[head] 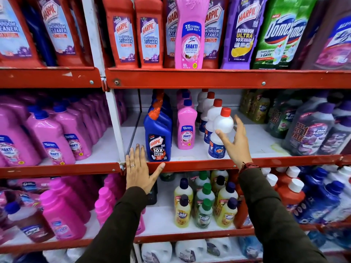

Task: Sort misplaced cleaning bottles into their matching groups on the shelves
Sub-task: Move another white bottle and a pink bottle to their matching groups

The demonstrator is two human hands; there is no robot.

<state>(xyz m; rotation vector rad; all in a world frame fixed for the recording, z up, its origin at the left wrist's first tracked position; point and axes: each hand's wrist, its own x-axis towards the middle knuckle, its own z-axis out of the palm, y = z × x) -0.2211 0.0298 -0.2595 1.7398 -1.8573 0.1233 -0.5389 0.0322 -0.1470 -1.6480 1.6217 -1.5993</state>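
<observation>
A pink Shakti bottle (pixel 190 33) stands at the front of the top shelf among red Harpic bottles (pixel 149 33). On the middle shelf run three rows: blue Harpic bottles (pixel 158 137), pink Shakti bottles (pixel 186 128), and white red-capped bottles (pixel 221 128). My right hand (pixel 236 143) is spread around the front white bottle, thumb at its waist and fingers past its right shoulder, not closed on it. My left hand (pixel 139 168) lies flat with fingers apart on the red shelf edge (pixel 190 165), just left of the front blue Harpic bottle.
Large pink Shakti bottles (pixel 51 135) fill the left bay. A purple Harpic pouch (pixel 243 31) and green Domex pouches (pixel 279 35) stand top right. Max Kleen bottles (pixel 311 130) crowd the middle shelf's right end. Small yellow and green bottles (pixel 205 204) sit on the shelf below.
</observation>
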